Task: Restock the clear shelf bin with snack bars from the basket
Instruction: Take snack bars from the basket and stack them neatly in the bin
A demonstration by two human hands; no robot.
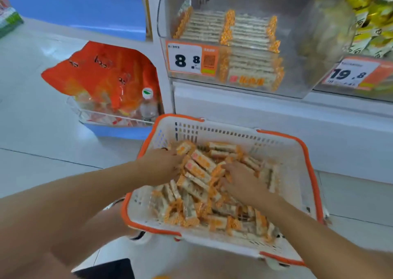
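Clear shelf bin [297, 44] above and behind the basket [234, 134], partly filled with stacked bars. Basket white, orange-rimmed, holding loose snack bars [200, 168]. Left hand [163, 163] at basket's left side, right hand [244, 180] at centre; both spread flat on the pile. Whether either grasps a bar: cannot tell.

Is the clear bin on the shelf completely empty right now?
No, the clear bin already holds stacked snack bars behind its price tag.
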